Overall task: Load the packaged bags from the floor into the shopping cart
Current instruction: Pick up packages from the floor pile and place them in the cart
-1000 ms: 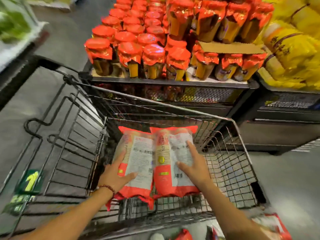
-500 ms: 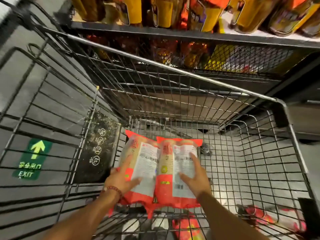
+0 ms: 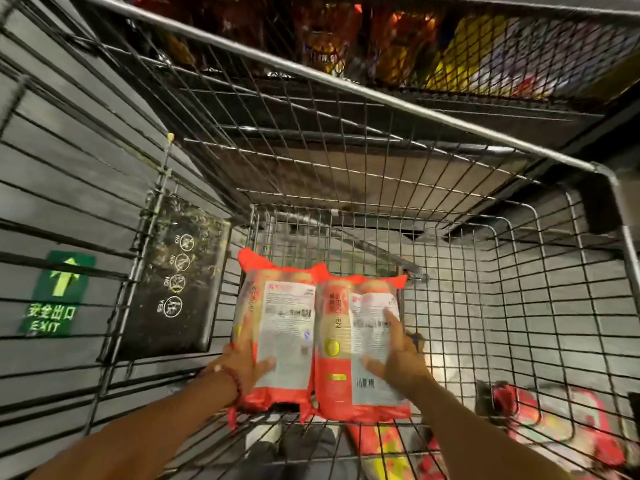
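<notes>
From the head view, I look down into the cart [image 3: 450,237], its wire floor under my arms. My left hand [image 3: 242,362] grips the left bag [image 3: 280,327] at its near left edge, thumb laid over the white label. My right hand [image 3: 398,358] lies on the right bag [image 3: 346,341], fingers spread along its label, thumb on the front. The two bags sit side by side, touching, low inside the cart at 6 o'clock. More red bags [image 3: 561,424] lie on the floor [image 3: 554,323] at 4 o'clock, seen through the wire. A green exit sign [image 3: 55,292] shows at 9 o'clock, a black panel [image 3: 173,278] just beside the bags at 10 o'clock
</notes>
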### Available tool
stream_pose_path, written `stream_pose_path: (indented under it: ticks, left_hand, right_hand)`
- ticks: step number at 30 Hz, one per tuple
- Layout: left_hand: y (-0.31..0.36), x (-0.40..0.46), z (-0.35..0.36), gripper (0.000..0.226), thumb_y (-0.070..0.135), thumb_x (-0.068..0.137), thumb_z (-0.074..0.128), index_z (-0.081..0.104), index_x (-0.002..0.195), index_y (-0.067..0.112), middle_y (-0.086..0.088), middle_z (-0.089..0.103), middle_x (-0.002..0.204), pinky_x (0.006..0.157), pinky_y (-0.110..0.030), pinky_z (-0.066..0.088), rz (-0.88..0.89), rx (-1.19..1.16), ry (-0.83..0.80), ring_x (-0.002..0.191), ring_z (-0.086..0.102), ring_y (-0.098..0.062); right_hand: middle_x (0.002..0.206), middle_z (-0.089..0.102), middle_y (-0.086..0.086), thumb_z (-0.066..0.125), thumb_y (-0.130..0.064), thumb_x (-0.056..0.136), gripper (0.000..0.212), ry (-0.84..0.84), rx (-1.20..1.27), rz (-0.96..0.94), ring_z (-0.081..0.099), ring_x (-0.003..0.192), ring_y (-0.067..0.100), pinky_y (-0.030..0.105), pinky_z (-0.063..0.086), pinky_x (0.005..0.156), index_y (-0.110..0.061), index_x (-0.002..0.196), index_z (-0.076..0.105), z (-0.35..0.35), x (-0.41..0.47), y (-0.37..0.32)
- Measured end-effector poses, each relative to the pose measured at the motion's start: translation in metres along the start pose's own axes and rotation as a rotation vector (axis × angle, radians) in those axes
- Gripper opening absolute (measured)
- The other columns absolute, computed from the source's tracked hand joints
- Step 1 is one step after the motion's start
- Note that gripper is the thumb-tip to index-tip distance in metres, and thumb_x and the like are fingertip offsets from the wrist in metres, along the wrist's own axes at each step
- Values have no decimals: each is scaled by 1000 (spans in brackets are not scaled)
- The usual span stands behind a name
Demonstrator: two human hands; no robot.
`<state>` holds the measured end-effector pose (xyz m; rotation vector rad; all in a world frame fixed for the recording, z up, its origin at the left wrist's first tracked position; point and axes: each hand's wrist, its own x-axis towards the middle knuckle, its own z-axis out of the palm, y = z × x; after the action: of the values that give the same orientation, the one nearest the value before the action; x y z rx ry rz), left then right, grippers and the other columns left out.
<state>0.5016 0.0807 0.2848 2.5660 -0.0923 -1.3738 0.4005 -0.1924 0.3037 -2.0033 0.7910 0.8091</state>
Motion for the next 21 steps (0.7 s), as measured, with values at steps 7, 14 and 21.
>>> stream_pose_path:
  ticks: [7,14,21]
  left_hand:
    - [-3,18,-1,72,58,92,25,21,147,12,-23,52,131,90,-37,48,-153,199,35,106,59,-32]
    - [65,-41,-93,75,58,88,38,16,145,15,-13,30,148,106,-42,32,347,760,312,134,34,-30]
    - [156,-141,-182,82,67,81,23,34,142,14,-10,34,150,106,-56,28,856,856,825,139,30,-30]
  right_hand:
    - [139,30,25,50,-58,89,101,-115,-392,103,46,123,38,45,39,101,-29,145,-29,11,-5,-18]
    - [161,4,7,38,-54,94,76,221,-562,-15,13,146,28,46,26,113,-24,152,1,-15,-41,-55]
    - [161,14,1,26,-53,94,65,910,-556,-127,7,149,24,54,9,116,-25,152,17,-97,-163,-109]
